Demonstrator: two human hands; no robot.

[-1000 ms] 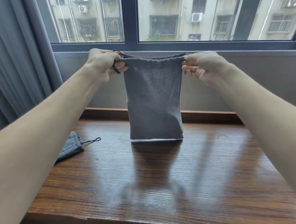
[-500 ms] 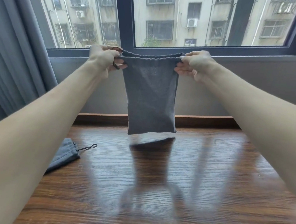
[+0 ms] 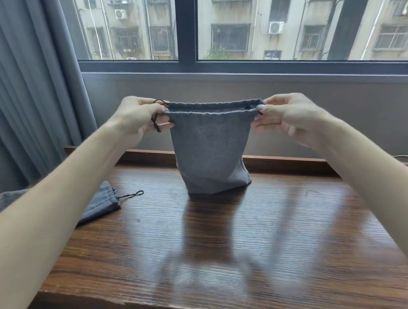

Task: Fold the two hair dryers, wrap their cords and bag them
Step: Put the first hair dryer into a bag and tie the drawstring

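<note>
Between the two hands stands the grey bag [image 3: 210, 152], its bottom on the bench [image 3: 288, 243]. Left hand [image 3: 138, 117] and right hand [image 3: 289, 116] each pinch the rim. Pull evenly so the mouth stays wide.

Both our bare forearms reach forward and up from the lower corners, elbows out of view, wrists level with each other. Our left hand [image 3: 138, 117] pinches the left end of the grey fabric drawstring pouch's [image 3: 209, 152] rim, thumb on top, fingers curled underneath with a thin black cord looped by them. Our right hand [image 3: 289, 117] mirrors it, thumb and fingertips nipping the right end of the rim, knuckles turned towards us. The hands sit well apart, holding the rim taut between them.
</note>
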